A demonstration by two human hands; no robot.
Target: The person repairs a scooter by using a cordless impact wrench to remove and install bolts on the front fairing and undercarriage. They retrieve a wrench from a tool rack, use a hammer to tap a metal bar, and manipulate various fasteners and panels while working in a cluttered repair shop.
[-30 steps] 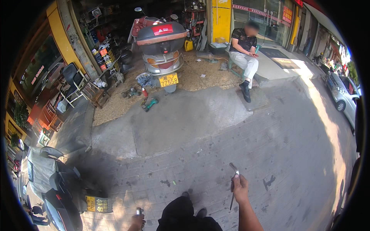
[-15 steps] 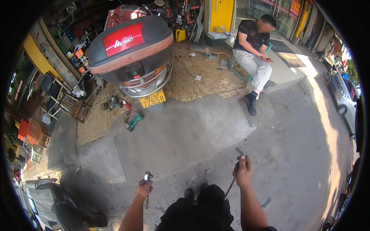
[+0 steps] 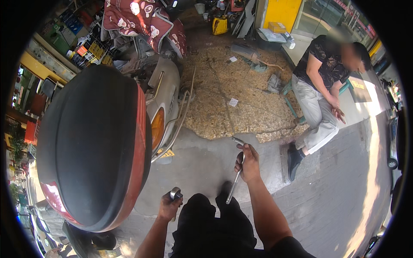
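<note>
In my left hand (image 3: 169,206) is a ratchet wrench (image 3: 175,193), its round metal head upward and its handle end showing below my fingers. My right hand (image 3: 248,162) grips a long metal L-shaped wrench (image 3: 234,187). The bent end points up past my thumb and the straight shaft slants down toward my legs. Both hands are closed and apart, in front of my body. To the left stands a scooter (image 3: 167,94) with a large dark top box (image 3: 88,146) trimmed in red. My left hand is nearest to that box and does not touch it.
A person (image 3: 320,94) in a dark shirt and pale trousers sits on a green stool (image 3: 297,109) at the right. A patterned maroon cover (image 3: 142,21) lies over the scooter's front. Farther back are a yellow container (image 3: 220,26) and a dark tub (image 3: 271,38).
I have stepped forward beside the scooter, so its top box looms larger at the left. My right hand has risen with the wrench. Both tools stay in my hands.
</note>
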